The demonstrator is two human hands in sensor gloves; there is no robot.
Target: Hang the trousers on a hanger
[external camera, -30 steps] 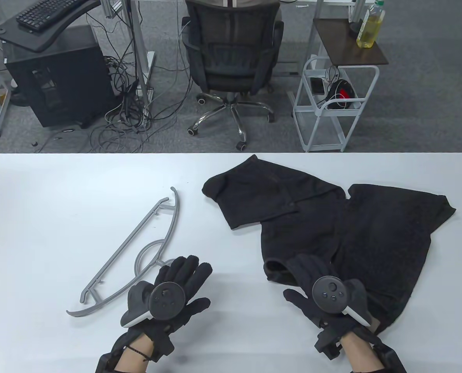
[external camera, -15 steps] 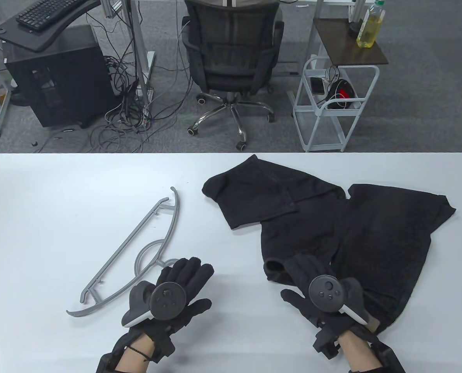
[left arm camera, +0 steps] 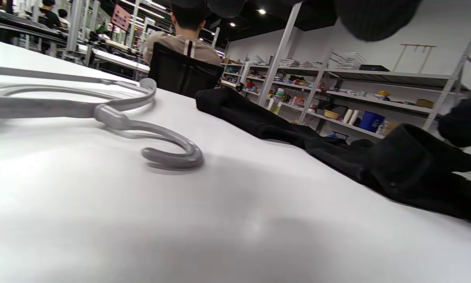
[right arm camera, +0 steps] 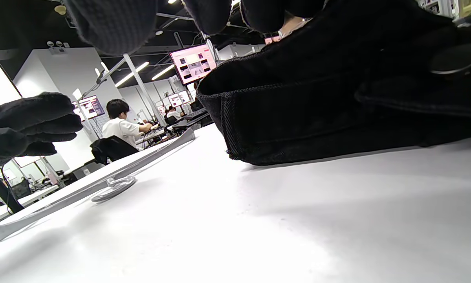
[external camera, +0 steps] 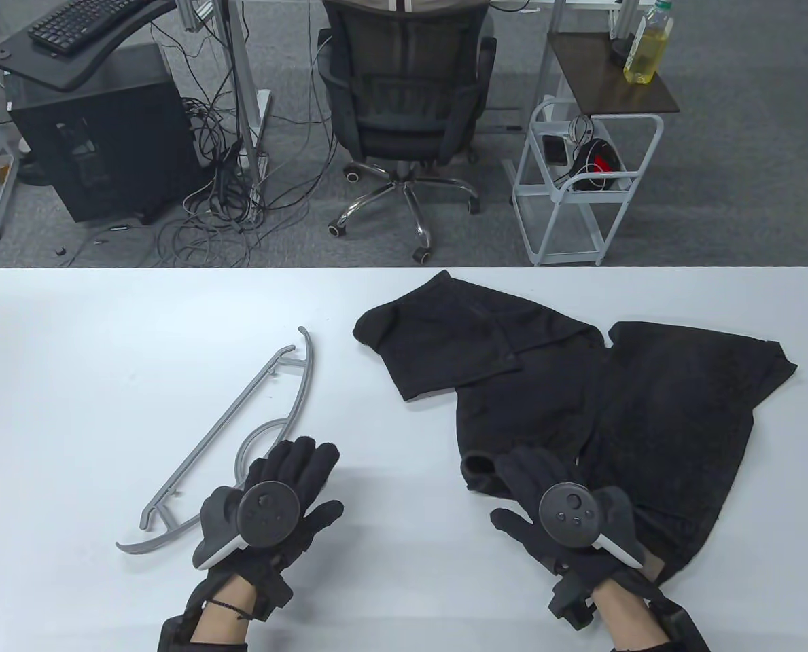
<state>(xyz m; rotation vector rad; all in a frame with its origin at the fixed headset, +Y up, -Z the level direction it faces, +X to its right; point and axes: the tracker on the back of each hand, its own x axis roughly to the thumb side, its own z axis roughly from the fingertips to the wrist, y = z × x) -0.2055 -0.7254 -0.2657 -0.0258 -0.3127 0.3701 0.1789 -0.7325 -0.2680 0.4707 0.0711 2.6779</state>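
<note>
L hand [external camera: 268,506] spread over hanger [external camera: 240,424]; R hand [external camera: 560,506] flat, unclenched on trousers [external camera: 648,407]

Grey hanger [external camera: 240,424] flat; black trousers [external camera: 580,401] crumpled to its right.

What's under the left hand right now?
The left hand is over the hanger's hook; the left wrist view shows the hook lying flat on the white table, fingers above it. Whether they touch it cannot be seen.
</note>
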